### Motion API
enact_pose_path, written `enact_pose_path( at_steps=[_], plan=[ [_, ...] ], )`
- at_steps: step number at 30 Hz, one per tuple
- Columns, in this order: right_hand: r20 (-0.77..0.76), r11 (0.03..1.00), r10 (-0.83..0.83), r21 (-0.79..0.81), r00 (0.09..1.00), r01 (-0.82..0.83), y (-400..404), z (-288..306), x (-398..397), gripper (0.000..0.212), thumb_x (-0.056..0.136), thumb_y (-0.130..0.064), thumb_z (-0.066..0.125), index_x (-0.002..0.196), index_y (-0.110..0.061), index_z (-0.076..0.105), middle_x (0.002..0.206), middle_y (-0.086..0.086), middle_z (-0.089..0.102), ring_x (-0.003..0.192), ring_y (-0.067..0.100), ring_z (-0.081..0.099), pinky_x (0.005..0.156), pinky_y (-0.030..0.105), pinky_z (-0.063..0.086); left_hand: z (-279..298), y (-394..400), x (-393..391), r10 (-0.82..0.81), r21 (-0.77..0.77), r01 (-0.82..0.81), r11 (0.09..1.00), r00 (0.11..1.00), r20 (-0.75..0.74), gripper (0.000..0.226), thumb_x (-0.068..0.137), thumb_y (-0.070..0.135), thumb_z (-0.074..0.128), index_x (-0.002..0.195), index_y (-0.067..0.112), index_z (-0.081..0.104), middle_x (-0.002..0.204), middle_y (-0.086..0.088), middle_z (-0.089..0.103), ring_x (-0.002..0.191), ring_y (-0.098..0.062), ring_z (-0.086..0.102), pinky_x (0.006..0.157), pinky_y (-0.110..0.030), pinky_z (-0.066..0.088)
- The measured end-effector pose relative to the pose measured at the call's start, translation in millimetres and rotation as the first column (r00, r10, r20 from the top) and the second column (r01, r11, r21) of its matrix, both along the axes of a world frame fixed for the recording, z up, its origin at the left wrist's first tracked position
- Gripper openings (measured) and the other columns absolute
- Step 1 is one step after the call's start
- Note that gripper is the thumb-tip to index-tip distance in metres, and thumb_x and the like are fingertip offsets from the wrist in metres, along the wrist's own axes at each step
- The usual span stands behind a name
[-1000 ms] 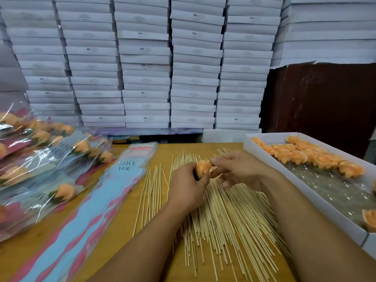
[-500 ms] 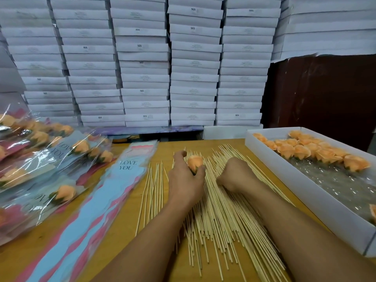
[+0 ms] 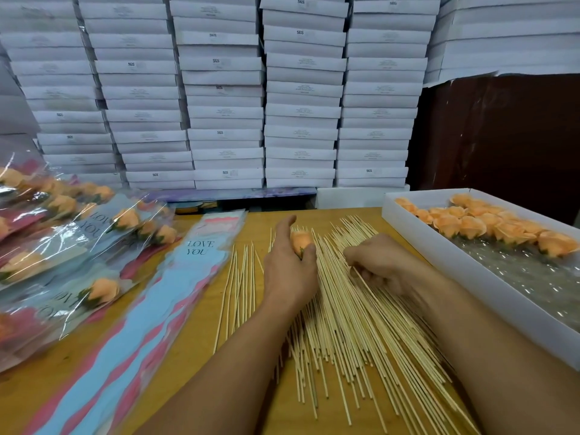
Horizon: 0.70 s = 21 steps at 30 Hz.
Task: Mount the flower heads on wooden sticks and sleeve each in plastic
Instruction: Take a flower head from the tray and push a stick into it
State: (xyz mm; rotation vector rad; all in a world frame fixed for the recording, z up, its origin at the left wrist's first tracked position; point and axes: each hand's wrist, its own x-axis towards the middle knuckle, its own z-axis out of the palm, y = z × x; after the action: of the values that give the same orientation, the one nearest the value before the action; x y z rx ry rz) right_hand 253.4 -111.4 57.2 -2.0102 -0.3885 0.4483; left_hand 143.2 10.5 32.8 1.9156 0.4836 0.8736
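My left hand [image 3: 288,271] grips an orange flower head [image 3: 300,241] between thumb and fingers, its green base toward my palm, above the far end of the stick pile. A wide heap of thin wooden sticks [image 3: 348,321] lies across the middle of the table. Down on that heap my right hand [image 3: 379,262] is curled, fingers pinching a stick [image 3: 361,277] at its far end. A stack of blue and pink "LOVE YOU" plastic sleeves [image 3: 150,309] lies left of the sticks.
A white box [image 3: 439,262] at the right holds several loose orange flower heads [image 3: 489,227] on bubble wrap. Several finished sleeved flowers [image 3: 62,246] are piled at the left. Stacks of white boxes [image 3: 226,95] wall off the back of the wooden table [image 3: 194,334].
My right hand left the flower head, dropped onto the stick pile and closed around a stick. My left hand shifted forward a little, keeping hold of the flower head.
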Motion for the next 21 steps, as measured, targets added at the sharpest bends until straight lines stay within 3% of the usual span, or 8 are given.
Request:
enact_pose_path(
  at_steps=[2,5,8,11,14,16,18,21],
  plan=[
    [-0.079,0.996,0.026,0.089,0.997,-0.019,0,2,-5,0.010,0.083,-0.003,0.058,0.081,-0.005,0.068,0.052,0.005,0.059,0.038,0.011,0.042,0.035,0.019,0.027,1,1,0,-0.010,-0.009,0.010,1.000,1.000,0.021,0.051,0.101,0.022,0.053,0.143,0.046,0.035,0.101,0.003,0.064,0.076,-0.015,0.071,0.076,-0.039,0.060],
    [-0.091,0.986,0.072,0.156,0.993,-0.057,2,5,-15,0.029,0.082,-0.002,0.052,0.100,-0.008,0.074,0.049,0.003,0.054,0.036,0.010,0.039,0.035,0.020,0.028,2,3,1,-0.005,-0.060,0.007,0.998,0.999,0.034,0.047,0.103,0.023,0.051,0.143,0.045,0.040,0.111,0.002,0.062,0.069,-0.010,0.071,0.065,-0.027,0.060],
    [-0.086,0.968,0.103,0.239,0.991,-0.080,7,8,-26,0.032,0.086,-0.004,0.049,0.106,-0.012,0.074,0.045,0.001,0.047,0.033,0.009,0.032,0.034,0.017,0.024,2,3,0,-0.007,-0.092,0.012,0.996,0.999,0.053,0.044,0.103,0.022,0.052,0.143,0.038,0.046,0.102,0.006,0.064,0.067,-0.011,0.070,0.068,-0.033,0.062],
    [0.004,0.966,0.115,0.234,0.993,-0.113,9,7,-36,0.023,0.096,-0.013,0.054,0.107,-0.018,0.073,0.044,-0.002,0.047,0.032,0.009,0.033,0.033,0.017,0.024,3,3,0,-0.012,-0.137,0.022,0.990,0.998,0.068,0.042,0.102,0.020,0.053,0.141,0.035,0.050,0.105,0.004,0.064,0.067,-0.012,0.071,0.070,-0.038,0.063],
    [0.105,0.952,0.165,0.244,0.981,-0.186,10,3,-44,0.019,0.101,-0.018,0.057,0.111,-0.025,0.071,0.041,-0.007,0.047,0.033,0.006,0.037,0.034,0.018,0.028,6,4,0,-0.008,-0.218,0.029,0.975,0.995,0.096,0.037,0.102,0.019,0.054,0.135,0.034,0.054,0.108,-0.004,0.067,0.064,-0.012,0.072,0.062,-0.029,0.060],
    [0.140,0.934,0.193,0.276,0.971,-0.225,9,2,-48,0.019,0.101,-0.018,0.058,0.113,-0.026,0.072,0.041,-0.008,0.047,0.035,0.004,0.038,0.035,0.018,0.032,10,7,-1,-0.001,-0.411,0.072,0.909,0.985,0.172,0.031,0.101,0.015,0.056,0.128,0.029,0.059,0.100,-0.007,0.068,0.059,-0.013,0.071,0.056,-0.026,0.056],
    [0.173,0.916,0.206,0.313,0.963,-0.252,8,1,-51,0.019,0.101,-0.019,0.059,0.109,-0.028,0.074,0.042,-0.009,0.045,0.037,0.004,0.038,0.037,0.017,0.032,16,10,-3,-0.008,-0.625,0.185,0.758,0.961,0.275,0.028,0.100,0.012,0.056,0.127,0.019,0.060,0.096,-0.013,0.069,0.056,-0.015,0.069,0.054,-0.026,0.055],
    [0.236,0.871,0.212,0.393,0.948,-0.293,8,1,-58,0.024,0.100,-0.016,0.061,0.097,-0.035,0.076,0.046,-0.007,0.043,0.041,0.008,0.036,0.039,0.019,0.031,24,15,-7,-0.027,-0.737,0.327,0.591,0.922,0.387,0.032,0.101,0.015,0.054,0.133,0.008,0.055,0.088,-0.018,0.070,0.057,-0.017,0.067,0.053,-0.025,0.056]
  ],
)
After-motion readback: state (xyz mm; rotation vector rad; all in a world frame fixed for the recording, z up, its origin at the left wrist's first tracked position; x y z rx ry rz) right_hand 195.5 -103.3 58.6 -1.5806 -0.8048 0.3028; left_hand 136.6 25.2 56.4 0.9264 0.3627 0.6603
